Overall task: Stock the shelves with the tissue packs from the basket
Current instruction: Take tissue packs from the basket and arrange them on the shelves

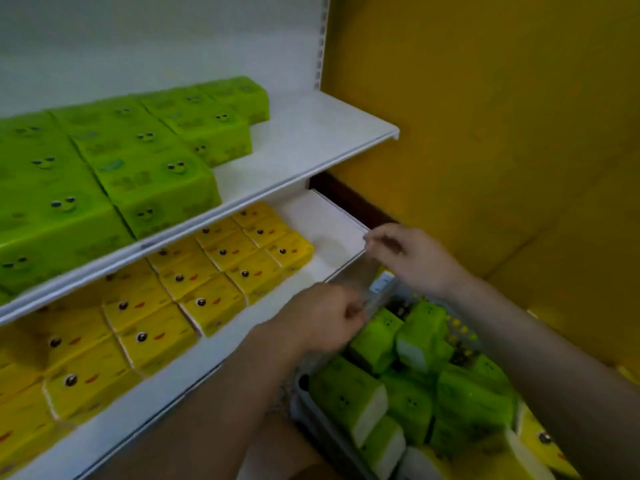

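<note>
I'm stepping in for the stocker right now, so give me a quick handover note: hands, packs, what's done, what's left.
Left hand and right hand: both pinch a clear plastic wrapper stretched between them above the basket; blur hides details.
Upper shelf: green packs fill the left, the right end bare.
Lower shelf: yellow packs in rows, the right end bare.
Basket: many green packs and at least one yellow pack remain.
Left: put the wrapper aside, shelve the remaining packs by colour.

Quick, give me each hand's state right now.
Left hand: pinches the clear plastic wrap.
Right hand: pinches the same wrap's other end.
</note>
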